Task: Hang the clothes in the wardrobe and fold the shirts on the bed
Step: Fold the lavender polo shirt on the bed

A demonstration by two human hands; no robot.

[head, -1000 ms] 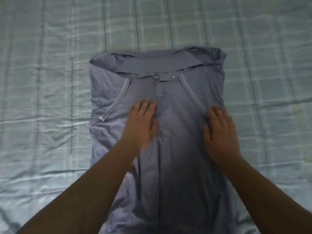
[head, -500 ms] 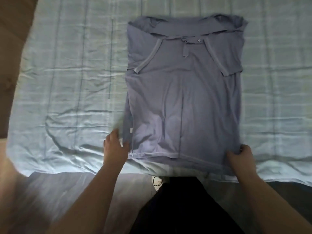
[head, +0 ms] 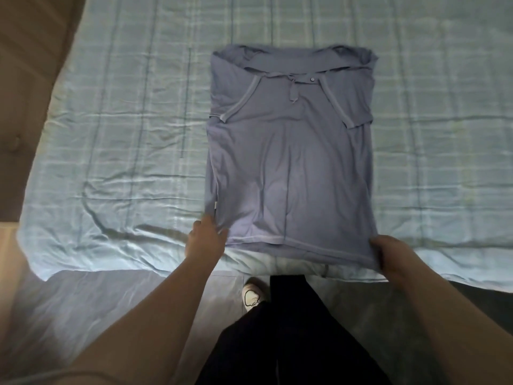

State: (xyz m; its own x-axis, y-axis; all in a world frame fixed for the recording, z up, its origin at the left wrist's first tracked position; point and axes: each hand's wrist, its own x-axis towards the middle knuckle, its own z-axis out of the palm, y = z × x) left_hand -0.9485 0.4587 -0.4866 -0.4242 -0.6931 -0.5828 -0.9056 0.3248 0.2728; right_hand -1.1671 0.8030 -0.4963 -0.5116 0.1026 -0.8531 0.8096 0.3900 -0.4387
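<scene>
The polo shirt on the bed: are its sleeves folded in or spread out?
Folded in. Both sleeves lie across the front of the polo shirt, cuffs slanting toward the collar. The body is not yet folded over.

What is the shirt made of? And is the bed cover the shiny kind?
The shirt looks like soft, matte knit, maybe cotton: it lies limp, without shine. The bed cover looks smooth and slightly glossy, perhaps satin-like: its creases catch the light. Exact fibres can't be told.

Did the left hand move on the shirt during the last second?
Yes. The left hand moved from just below the collar toward the person, to the near-left hem corner of the shirt.
</scene>
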